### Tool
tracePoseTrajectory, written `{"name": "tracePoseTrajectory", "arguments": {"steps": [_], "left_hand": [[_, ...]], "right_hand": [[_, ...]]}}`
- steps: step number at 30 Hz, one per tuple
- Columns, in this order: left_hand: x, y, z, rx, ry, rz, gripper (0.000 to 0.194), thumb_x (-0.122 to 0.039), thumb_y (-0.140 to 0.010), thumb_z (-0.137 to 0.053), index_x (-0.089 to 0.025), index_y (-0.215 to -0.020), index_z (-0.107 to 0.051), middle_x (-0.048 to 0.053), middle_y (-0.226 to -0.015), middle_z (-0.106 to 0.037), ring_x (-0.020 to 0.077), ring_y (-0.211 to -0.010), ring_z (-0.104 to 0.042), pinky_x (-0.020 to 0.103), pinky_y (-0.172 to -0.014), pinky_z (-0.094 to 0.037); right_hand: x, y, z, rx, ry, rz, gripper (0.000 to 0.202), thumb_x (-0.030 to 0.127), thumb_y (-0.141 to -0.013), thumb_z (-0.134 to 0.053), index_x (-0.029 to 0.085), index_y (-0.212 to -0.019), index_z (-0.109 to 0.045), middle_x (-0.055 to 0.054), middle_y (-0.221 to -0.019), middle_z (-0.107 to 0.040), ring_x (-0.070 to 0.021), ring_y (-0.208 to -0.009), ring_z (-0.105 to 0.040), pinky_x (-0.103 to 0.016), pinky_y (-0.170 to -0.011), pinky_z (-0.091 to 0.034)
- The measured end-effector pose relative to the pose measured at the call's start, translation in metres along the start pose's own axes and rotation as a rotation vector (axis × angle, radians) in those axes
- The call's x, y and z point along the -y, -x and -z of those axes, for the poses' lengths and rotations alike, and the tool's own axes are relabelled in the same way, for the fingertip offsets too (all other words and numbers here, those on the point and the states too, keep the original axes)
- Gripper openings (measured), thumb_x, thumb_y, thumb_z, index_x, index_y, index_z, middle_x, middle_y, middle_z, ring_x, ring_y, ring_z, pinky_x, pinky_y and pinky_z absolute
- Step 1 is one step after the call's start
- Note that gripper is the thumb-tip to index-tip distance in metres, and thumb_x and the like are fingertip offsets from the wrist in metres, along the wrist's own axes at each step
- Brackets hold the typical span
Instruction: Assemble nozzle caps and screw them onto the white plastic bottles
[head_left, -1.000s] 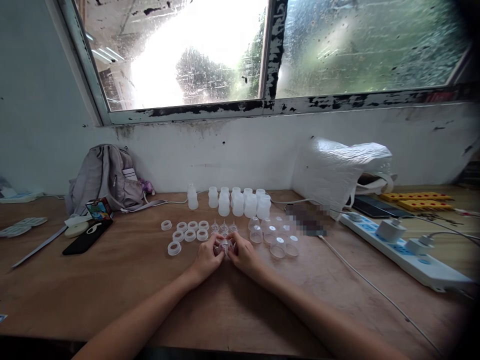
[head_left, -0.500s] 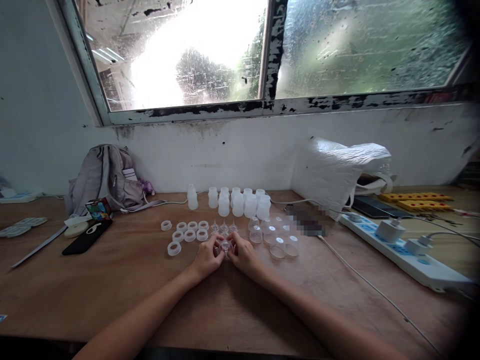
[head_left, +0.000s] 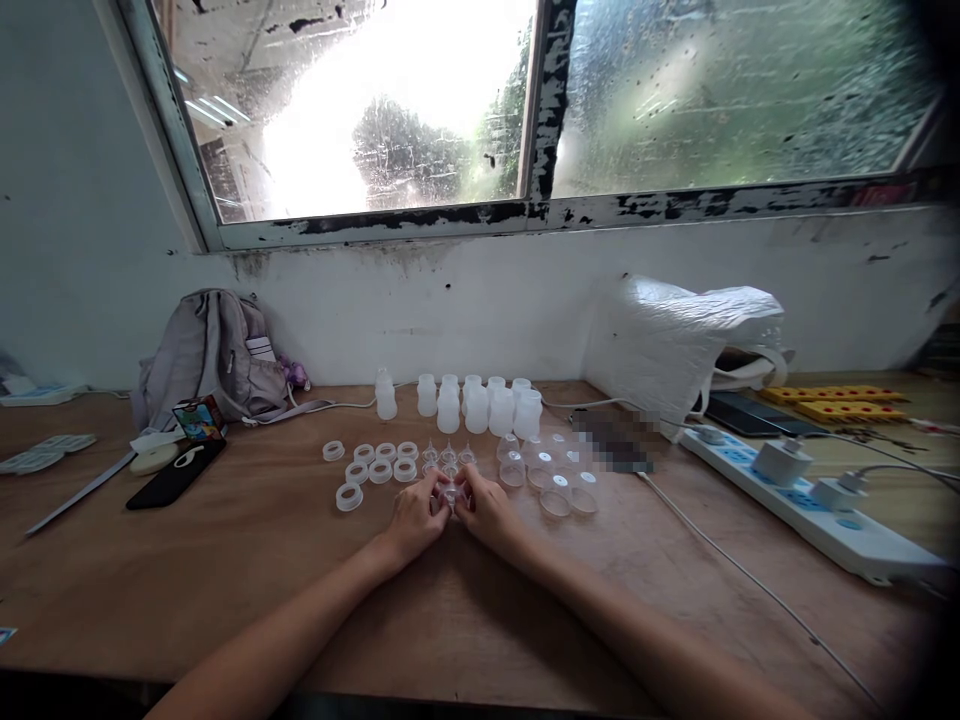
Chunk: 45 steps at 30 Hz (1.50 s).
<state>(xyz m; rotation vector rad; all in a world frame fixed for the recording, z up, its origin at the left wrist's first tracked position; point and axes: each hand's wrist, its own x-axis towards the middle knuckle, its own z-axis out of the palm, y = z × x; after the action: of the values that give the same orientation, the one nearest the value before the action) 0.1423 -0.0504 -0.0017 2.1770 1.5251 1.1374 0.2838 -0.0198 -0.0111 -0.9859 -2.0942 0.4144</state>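
Observation:
Close together at the middle of the table, my left hand (head_left: 418, 512) and my right hand (head_left: 486, 508) pinch a clear bottle teat (head_left: 451, 494) from both sides. Fingers cover much of it. Just beyond them stand several clear teats (head_left: 448, 452), tips up. White screw rings (head_left: 381, 470) lie in loose rows to the left of my hands. On the right are several clear domed caps (head_left: 555, 498), some with a pale round mark. Frosted white bottles (head_left: 501, 412) without tops are grouped behind. One bottle (head_left: 385, 396) with a narrower top stands apart on their left.
A grey backpack (head_left: 214, 355) leans on the wall at left, a black phone-like slab (head_left: 176, 474) before it. To the right are a white bag (head_left: 652, 345), a blurred-out device, a power strip (head_left: 795, 495) and a cable (head_left: 739, 560) crossing the table.
Both hands stay in nearly the same place around the teat, with only a slight shift of the fingers. The other parts have not moved.

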Motion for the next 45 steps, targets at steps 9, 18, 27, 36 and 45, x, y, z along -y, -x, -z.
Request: {"name": "tracePoseTrajectory", "arguments": {"steps": [9, 18, 27, 36, 45], "left_hand": [[-0.001, 0.001, 0.0, 0.023, 0.009, 0.004, 0.02, -0.025, -0.072, -0.048, -0.021, -0.091, -0.048, 0.001, -0.071, -0.058, 0.0138, -0.063, -0.053, 0.024, -0.059, -0.038], [0.005, -0.002, 0.003, 0.035, 0.286, 0.081, 0.017, -0.028, -0.077, -0.042, -0.02, -0.091, -0.046, -0.002, -0.068, -0.051, 0.0083, -0.053, -0.047, 0.02, -0.054, -0.038], [0.007, -0.006, 0.003, 0.176, 0.715, 0.202, 0.028, -0.039, -0.079, -0.034, -0.017, -0.094, -0.043, 0.0, -0.071, -0.05, 0.0087, -0.053, -0.05, 0.016, -0.04, -0.036], [0.007, -0.008, 0.012, 0.177, 0.436, 0.179, 0.027, -0.041, -0.078, -0.039, -0.016, -0.083, -0.046, -0.006, -0.051, -0.045, 0.0064, -0.04, -0.04, 0.017, -0.041, -0.031], [0.003, -0.011, 0.031, 0.1, -0.004, -0.071, 0.026, -0.038, -0.076, -0.044, -0.02, -0.09, -0.056, 0.0, -0.074, -0.058, 0.0106, -0.059, -0.05, 0.021, -0.057, -0.039]], "right_hand": [[0.001, 0.001, 0.005, 0.022, 0.022, 0.032, 0.015, 0.011, -0.07, -0.04, 0.018, -0.082, -0.045, 0.0, -0.065, -0.052, -0.0107, -0.055, -0.046, -0.021, -0.054, -0.035], [0.006, -0.003, 0.02, 0.205, -0.526, -0.135, 0.028, 0.033, -0.079, -0.042, 0.019, -0.102, -0.043, 0.002, -0.065, -0.053, -0.0094, -0.051, -0.052, -0.021, -0.048, -0.044], [-0.01, -0.005, 0.007, 0.178, -0.593, -0.232, 0.028, 0.043, -0.071, -0.052, 0.017, -0.08, -0.045, 0.005, -0.056, -0.049, -0.0068, -0.039, -0.047, -0.017, -0.035, -0.036], [0.0, -0.01, 0.02, 0.23, -0.516, -0.093, 0.025, 0.041, -0.075, -0.049, 0.016, -0.071, -0.048, 0.005, -0.052, -0.046, -0.0062, -0.042, -0.044, -0.017, -0.04, -0.033], [-0.014, -0.012, 0.028, 0.17, -0.371, -0.06, 0.027, 0.041, -0.077, -0.046, 0.017, -0.064, -0.046, 0.004, -0.051, -0.046, -0.007, -0.042, -0.043, -0.018, -0.042, -0.033]]}}
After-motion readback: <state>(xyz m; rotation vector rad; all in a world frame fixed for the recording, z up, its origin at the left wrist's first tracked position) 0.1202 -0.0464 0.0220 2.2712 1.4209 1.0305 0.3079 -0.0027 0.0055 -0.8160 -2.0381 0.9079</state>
